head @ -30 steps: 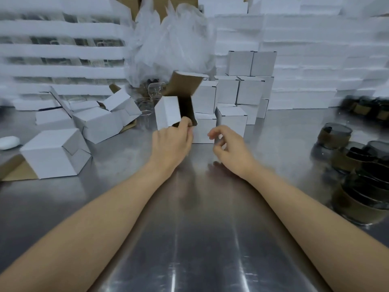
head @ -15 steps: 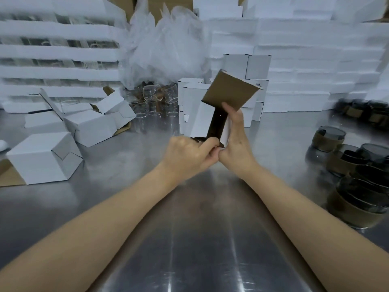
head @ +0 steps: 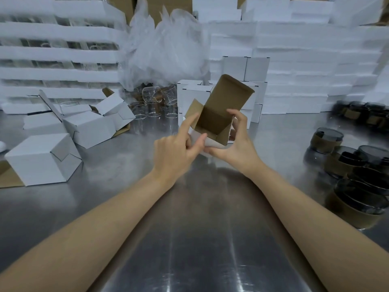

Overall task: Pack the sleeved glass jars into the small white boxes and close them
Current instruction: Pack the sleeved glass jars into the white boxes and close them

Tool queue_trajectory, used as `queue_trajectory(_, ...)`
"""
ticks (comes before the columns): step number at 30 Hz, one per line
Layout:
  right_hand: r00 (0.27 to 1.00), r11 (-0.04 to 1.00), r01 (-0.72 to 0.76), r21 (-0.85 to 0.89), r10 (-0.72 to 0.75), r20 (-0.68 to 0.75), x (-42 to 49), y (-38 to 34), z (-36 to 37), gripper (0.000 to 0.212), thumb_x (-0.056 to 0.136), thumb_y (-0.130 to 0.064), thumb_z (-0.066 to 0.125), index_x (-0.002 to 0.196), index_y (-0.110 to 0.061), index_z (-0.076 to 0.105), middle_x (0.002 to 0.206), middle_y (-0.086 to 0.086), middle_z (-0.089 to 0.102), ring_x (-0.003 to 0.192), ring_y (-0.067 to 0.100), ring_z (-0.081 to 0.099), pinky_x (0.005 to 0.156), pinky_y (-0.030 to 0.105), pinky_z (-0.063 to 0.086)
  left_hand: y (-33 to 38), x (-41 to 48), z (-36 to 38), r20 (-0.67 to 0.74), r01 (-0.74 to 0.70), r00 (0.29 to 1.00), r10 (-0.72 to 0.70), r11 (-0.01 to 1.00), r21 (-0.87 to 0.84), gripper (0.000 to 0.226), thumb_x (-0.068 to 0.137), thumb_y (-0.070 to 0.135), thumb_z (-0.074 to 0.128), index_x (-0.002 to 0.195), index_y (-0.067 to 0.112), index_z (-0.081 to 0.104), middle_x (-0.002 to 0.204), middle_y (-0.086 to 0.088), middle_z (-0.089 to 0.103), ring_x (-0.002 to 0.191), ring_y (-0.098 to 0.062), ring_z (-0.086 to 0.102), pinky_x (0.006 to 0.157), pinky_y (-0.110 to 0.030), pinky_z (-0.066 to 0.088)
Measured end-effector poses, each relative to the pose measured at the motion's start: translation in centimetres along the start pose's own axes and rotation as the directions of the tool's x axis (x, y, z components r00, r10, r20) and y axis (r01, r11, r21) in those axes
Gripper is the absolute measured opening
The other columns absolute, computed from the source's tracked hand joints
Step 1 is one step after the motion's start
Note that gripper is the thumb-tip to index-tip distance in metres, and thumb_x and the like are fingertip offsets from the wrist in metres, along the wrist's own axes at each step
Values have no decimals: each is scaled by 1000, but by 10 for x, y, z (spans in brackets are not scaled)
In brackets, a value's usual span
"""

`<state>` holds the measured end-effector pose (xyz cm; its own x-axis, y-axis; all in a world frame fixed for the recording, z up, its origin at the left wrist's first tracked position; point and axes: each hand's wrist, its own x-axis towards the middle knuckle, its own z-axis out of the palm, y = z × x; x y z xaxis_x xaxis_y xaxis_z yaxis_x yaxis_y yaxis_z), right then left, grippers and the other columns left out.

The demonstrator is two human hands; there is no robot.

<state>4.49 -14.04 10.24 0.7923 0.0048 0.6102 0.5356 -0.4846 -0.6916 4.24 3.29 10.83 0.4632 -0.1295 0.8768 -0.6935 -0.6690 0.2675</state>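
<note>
Here both hands meet on one small white box (head: 211, 123), held up off the table (head: 200, 239). The left hand (head: 176, 152) pinches its near lower corner with thumb and curled fingers while its straight index finger lies against the brown side flap (head: 193, 110). The right hand (head: 240, 144) wraps the right wall, fingers curled over the rim. The box is empty and open, white outside and plain brown card inside, its mouth tipped up and toward the person. The lid flap (head: 229, 93) stands up from the far edge and leans away to the right, so the long axis of box and lid runs from the hands up and away. The sleeved glass jars (head: 345, 163) stand well apart from it, low on the right side of the table, grey-looking glass in brown card bands, upright and crowded together, and the right hand is plainly the nearer one. By my reading the box is ready to fill, so the reach for a jar suits the right hand while the left holds the box. The raised lid leans toward that side and may get in the way. Further out, more white boxes (head: 42, 159) lie open or half-folded at the left, closed ones (head: 246, 68) are stacked behind, and bare clear jars (head: 151, 95) sit under a crumpled plastic bag (head: 164, 49).
</note>
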Motion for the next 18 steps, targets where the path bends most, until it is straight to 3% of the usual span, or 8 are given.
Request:
queue_trajectory(2, 1000, 1000, -17, 13, 17, -6, -1, 3, -2, 92, 64, -26, 88, 124, -43, 21, 114, -16, 59, 90, 2, 63, 77, 9, 46, -3, 1, -1, 13, 39, 999, -39, 999, 3, 57, 88, 51, 43, 130, 16, 57, 52, 3, 56, 49, -19, 55, 49, -33, 44)
queue_trajectory(5, 998, 997, -67, 46, 68, -3, -2, 5, -4, 87, 65, -26, 88, 122, -38, 22, 104, -17, 60, 77, -1, 62, 70, 7, 45, -9, 2, -2, 18, 50, 999, -51, 997, 54, 53, 87, 54, 42, 113, 14, 67, 49, 1, 54, 49, -22, 54, 49, -35, 45)
queue_trajectory(7, 995, 993, -95, 66, 96, -1, -2, 6, -5, 83, 65, -29, 89, 121, -35, 28, 115, -20, 56, 77, -4, 58, 68, 6, 43, -14, 2, -1, 2, 83, 997, -83, 995, 51, 50, 86, 53, 43, 94, 12, 71, 46, 3, 47, 46, -22, 50, 48, -32, 40)
queue_trajectory(11, 984, 981, -175, 83, 171, 53, 1, 10, -7, 83, 63, -40, 88, 127, -32, 37, 142, -18, 42, 101, 4, 61, 78, 13, 49, -18, 1, 3, 4, 122, 993, -122, 992, 19, 35, 87, 38, 57, 70, 10, 69, 47, 8, 36, 45, -21, 38, 48, -33, 37)
queue_trajectory(13, 975, 973, -218, 82, 212, 71, 2, 14, -9, 82, 63, -42, 87, 128, -27, 41, 138, -20, 45, 108, 9, 61, 91, 27, 52, -18, 1, 5, 2, 120, 993, -120, 993, 24, 29, 88, 32, 57, 74, 11, 71, 47, 7, 36, 45, -23, 40, 47, -35, 40)
queue_trajectory(15, 967, 969, -243, 37, 239, 87, 4, 17, -13, 79, 63, -45, 86, 127, -24, 45, 125, -15, 55, 108, 10, 62, 96, 36, 50, -18, 0, 6, 11, 119, 993, -119, 992, 38, 25, 89, 32, 57, 93, 13, 74, 48, 8, 37, 46, -25, 43, 48, -32, 39)
queue_trajectory(18, 952, 959, -284, -3, 282, 115, 4, 18, -15, 71, 66, -46, 84, 122, -23, 48, 122, -12, 57, 110, 8, 59, 96, 30, 49, -20, 2, 7, 34, 145, 988, -148, 986, 87, 37, 92, 32, 60, 124, 15, 64, 50, 7, 39, 50, -21, 41, 53, -30, 35)
